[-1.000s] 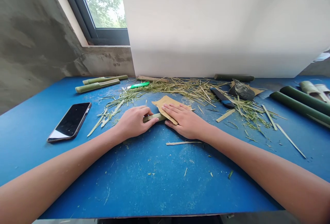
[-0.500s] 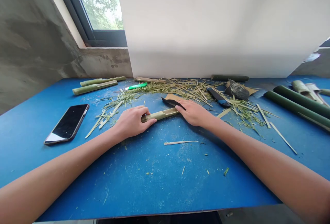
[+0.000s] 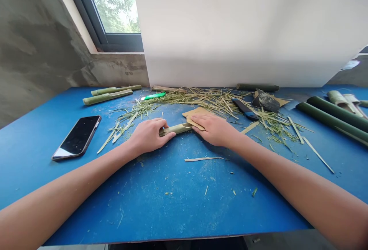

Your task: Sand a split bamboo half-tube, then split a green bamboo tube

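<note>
My left hand (image 3: 149, 135) is closed round the near-left end of a short bamboo piece (image 3: 179, 128) with a cut-out hollow, lying on the blue table. My right hand (image 3: 212, 128) presses a tan-backed sheet of sandpaper (image 3: 198, 114) over the piece's right end, thumb and fingers gripping it. The sheet covers that end, so its shape there is hidden. Behind the hands lies a heap of bamboo shavings (image 3: 195, 96).
A phone (image 3: 77, 137) lies at left. A green-handled cutter (image 3: 155, 96) and a dark-handled knife (image 3: 244, 109) rest among shavings. Cut bamboo pieces (image 3: 107, 97) lie back left; dark green bamboo lengths (image 3: 333, 119) lie at right. A dark lump (image 3: 266, 101) sits back right.
The sandpaper's dark curled-up side has gone from view; its tan back now lies flat over the bamboo's right end. My left hand keeps its grip.
</note>
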The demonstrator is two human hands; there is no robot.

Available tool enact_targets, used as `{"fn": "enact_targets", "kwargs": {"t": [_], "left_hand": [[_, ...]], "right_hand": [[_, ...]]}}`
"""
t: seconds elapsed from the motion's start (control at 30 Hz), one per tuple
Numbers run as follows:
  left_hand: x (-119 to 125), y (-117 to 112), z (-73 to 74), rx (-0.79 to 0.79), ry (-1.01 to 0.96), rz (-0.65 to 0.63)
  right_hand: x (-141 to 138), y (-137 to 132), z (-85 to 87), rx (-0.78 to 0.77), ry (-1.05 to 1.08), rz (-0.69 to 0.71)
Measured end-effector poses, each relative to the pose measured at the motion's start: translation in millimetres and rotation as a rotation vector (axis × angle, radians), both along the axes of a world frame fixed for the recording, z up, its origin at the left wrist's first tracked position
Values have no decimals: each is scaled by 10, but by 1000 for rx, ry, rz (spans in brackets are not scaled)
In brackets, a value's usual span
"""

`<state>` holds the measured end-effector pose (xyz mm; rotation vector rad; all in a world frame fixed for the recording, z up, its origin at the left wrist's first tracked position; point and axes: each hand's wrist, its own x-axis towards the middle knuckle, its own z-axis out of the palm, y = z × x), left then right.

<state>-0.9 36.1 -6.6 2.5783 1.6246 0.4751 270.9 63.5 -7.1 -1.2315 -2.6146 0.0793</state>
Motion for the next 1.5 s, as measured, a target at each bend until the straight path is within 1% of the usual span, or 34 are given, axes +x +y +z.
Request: {"fn": "enact_targets", "kwargs": {"t": [0.13, 0.27, 0.37, 0.47, 0.73, 0.83, 0.93, 1.03, 1.07, 1.1, 1.13, 1.2, 1.23, 1.27, 1.3, 1.4, 1.43, 1.5], "left_hand": [[-6, 6, -11, 4, -5, -9], [-7, 2, -1, 7, 0, -14], [-1, -2, 10, 5, -1, -11], [1, -7, 15, -2, -2, -9], [0, -21, 21, -7, 5, -11], [15, -23, 23, -6, 6, -5], [36, -28, 15, 4, -6, 6], [52, -35, 3, 18, 3, 20], [55, -37, -1, 23, 12, 25], [57, -39, -4, 29, 20, 28], [59, -40, -6, 33, 26, 29], [61, -39, -9, 42, 27, 29], [62, -38, -10, 45, 26, 29], [63, -36, -11, 45, 25, 28], [64, -34, -10, 43, 25, 28], [67, -29, -5, 39, 27, 24], [67, -27, -3, 37, 26, 24], [67, -25, 3, 31, 26, 32]], "right_hand": [[-50, 1, -93, -77, 45, 39], [-55, 20, -100, -101, 92, 35], [-43, 39, -111, -69, 126, -49], [-26, 60, -144, -46, 101, -158], [23, 107, -142, -46, 47, -228], [-29, 71, -152, -38, 54, -212], [-194, -64, -152, -47, 143, -182], [-338, -176, -127, -91, 228, -69], [-345, -178, -114, -99, 236, -37], [-329, -161, -101, -100, 233, -37], [-294, -131, -89, -95, 219, -75], [-205, -62, -73, -82, 181, -213], [-173, -40, -72, -74, 172, -257], [-158, -32, -77, -69, 171, -253], [-162, -37, -88, -69, 180, -206], [-233, -78, -138, -94, 214, 38], [-250, -80, -153, -104, 215, 89], [-239, -50, -169, -99, 212, 123]]}}
